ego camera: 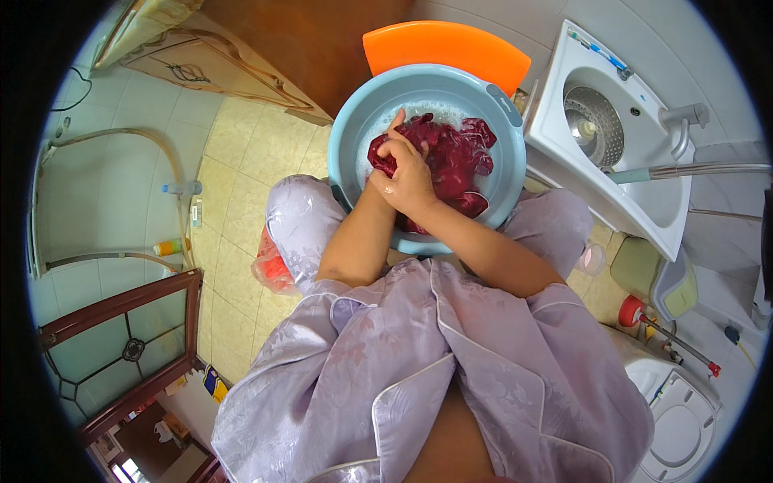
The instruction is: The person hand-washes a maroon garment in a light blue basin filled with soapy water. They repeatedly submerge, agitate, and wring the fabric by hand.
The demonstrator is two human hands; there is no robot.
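A light-blue plastic basin (513, 175) sits between my knees, holding sudsy water and a wet dark-red garment (450, 160) with light piping. My right hand (407, 178) crosses over my left wrist, its fingers curled at a bunched part of the garment. Beneath it, my left hand (397, 124) bears that same bunch, one finger pointing towards the far rim. The right hand hides most of the left palm. Most of the garment lies in the water to the right of both hands.
An orange plastic piece (447, 45) stands behind the basin, near a brown wooden cabinet (296, 54). To the right is a white washbasin (655, 205) with a metal strainer (595, 127). A plunger (631, 311) and toilet (676, 428) stand lower right. A red plastic bag (273, 265) lies left.
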